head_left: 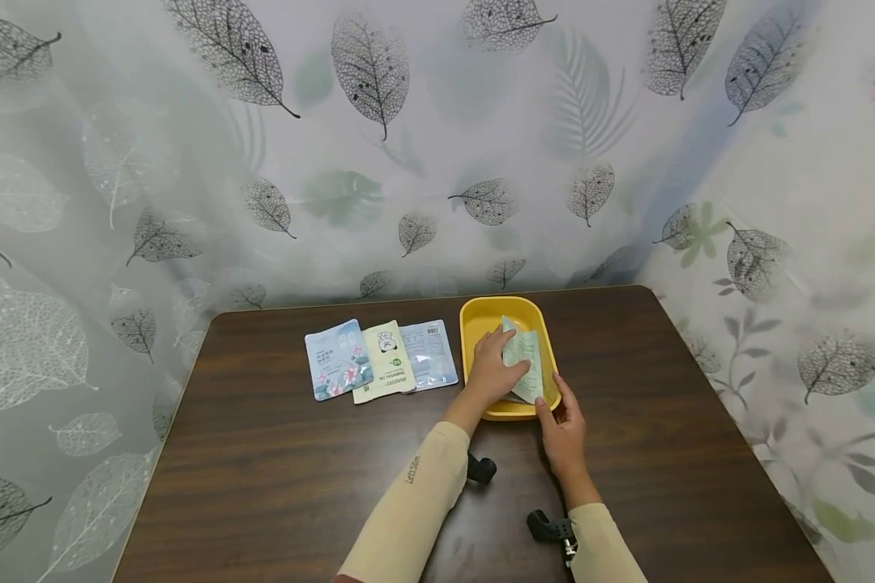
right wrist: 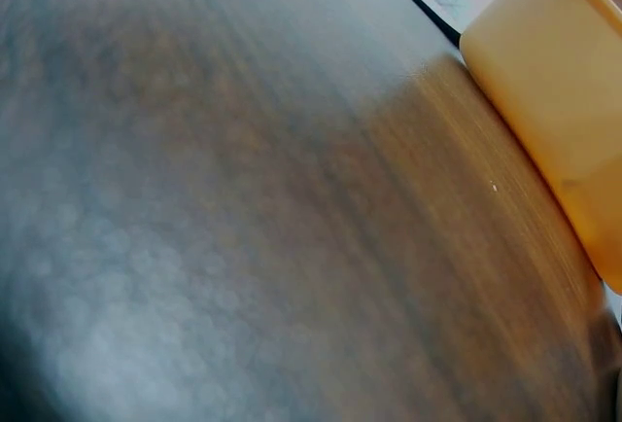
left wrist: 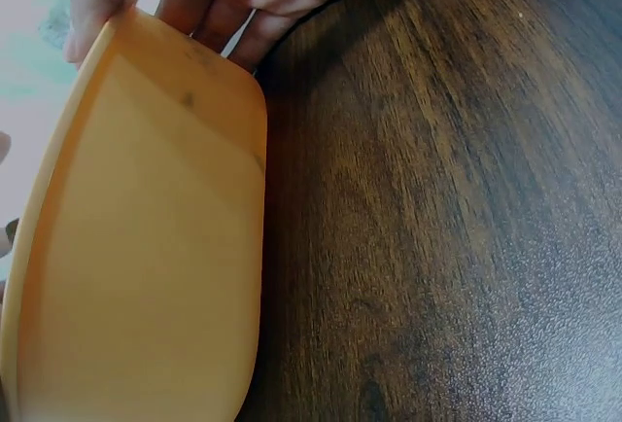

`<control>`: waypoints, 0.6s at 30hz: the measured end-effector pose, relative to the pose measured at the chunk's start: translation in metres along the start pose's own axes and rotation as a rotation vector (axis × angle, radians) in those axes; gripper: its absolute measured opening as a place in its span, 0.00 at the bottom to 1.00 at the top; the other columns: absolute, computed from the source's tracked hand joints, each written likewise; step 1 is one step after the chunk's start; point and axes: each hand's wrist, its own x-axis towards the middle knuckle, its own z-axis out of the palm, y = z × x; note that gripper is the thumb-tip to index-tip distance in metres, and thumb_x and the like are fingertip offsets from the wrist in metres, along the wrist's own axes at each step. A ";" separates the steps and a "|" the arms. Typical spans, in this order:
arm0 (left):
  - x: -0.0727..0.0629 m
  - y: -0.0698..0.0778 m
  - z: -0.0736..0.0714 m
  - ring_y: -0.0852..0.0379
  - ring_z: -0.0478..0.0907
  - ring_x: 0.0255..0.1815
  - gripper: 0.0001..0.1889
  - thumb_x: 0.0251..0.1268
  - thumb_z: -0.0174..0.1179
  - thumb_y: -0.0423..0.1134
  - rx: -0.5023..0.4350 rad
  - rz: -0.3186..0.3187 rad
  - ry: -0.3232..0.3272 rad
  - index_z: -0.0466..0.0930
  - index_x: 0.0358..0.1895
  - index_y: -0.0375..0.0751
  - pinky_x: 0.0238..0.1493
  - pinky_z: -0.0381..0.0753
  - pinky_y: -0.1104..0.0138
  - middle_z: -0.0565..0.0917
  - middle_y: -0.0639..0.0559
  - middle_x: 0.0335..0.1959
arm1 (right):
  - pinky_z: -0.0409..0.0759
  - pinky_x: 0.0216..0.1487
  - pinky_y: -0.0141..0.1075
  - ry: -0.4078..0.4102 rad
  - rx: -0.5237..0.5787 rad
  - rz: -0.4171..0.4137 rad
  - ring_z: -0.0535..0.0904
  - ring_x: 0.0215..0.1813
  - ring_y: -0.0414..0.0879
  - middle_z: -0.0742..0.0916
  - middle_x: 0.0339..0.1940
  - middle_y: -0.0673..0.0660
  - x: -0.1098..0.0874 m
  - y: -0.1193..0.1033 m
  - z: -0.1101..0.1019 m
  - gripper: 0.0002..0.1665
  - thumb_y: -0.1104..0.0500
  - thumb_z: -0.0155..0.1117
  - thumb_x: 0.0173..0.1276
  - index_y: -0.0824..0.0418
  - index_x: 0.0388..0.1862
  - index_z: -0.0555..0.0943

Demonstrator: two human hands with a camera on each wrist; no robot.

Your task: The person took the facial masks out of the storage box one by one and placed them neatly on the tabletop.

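In the head view, a pale green printed packet lies tilted in a yellow plastic tray. My left hand reaches over the tray's left side and holds the packet, its fingers and thumb at the packet's left edge; the fingertips are partly hidden. At the front right corner, my right hand grips the tray's rim, with the thumb at the packet's lower corner. The left wrist view shows the right hand's fingers along the tray's outer wall. In the right wrist view the tray appears at upper right.
Left of the tray, three flat packets overlap on the dark wooden table: a blue floral one, a cream one and a silvery blue one. A leaf-patterned curtain stands behind the table's back edge.
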 end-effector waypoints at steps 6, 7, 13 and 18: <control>0.000 -0.002 0.002 0.46 0.49 0.86 0.36 0.67 0.61 0.50 0.066 0.033 -0.038 0.65 0.78 0.51 0.83 0.54 0.48 0.55 0.51 0.85 | 0.70 0.65 0.18 0.001 0.020 -0.011 0.64 0.79 0.60 0.67 0.80 0.64 0.000 0.001 0.000 0.35 0.69 0.58 0.75 0.64 0.80 0.63; 0.000 -0.002 0.003 0.46 0.49 0.86 0.36 0.67 0.60 0.51 0.078 0.031 -0.053 0.64 0.79 0.52 0.83 0.54 0.49 0.54 0.51 0.85 | 0.70 0.65 0.17 0.003 0.022 -0.013 0.64 0.78 0.60 0.67 0.80 0.65 0.000 0.000 0.000 0.35 0.69 0.58 0.75 0.64 0.80 0.63; 0.000 -0.001 0.005 0.46 0.57 0.83 0.36 0.67 0.63 0.51 0.088 0.005 -0.118 0.65 0.78 0.54 0.80 0.61 0.50 0.55 0.48 0.84 | 0.70 0.64 0.17 0.008 0.005 0.004 0.65 0.78 0.57 0.68 0.80 0.64 -0.001 0.000 0.001 0.35 0.68 0.59 0.75 0.63 0.79 0.64; 0.000 -0.002 0.004 0.46 0.62 0.80 0.36 0.66 0.64 0.51 0.029 -0.027 -0.127 0.66 0.77 0.54 0.79 0.65 0.51 0.60 0.46 0.82 | 0.69 0.65 0.16 0.015 -0.007 0.019 0.64 0.79 0.58 0.68 0.80 0.64 -0.001 -0.001 0.001 0.35 0.68 0.58 0.75 0.63 0.79 0.64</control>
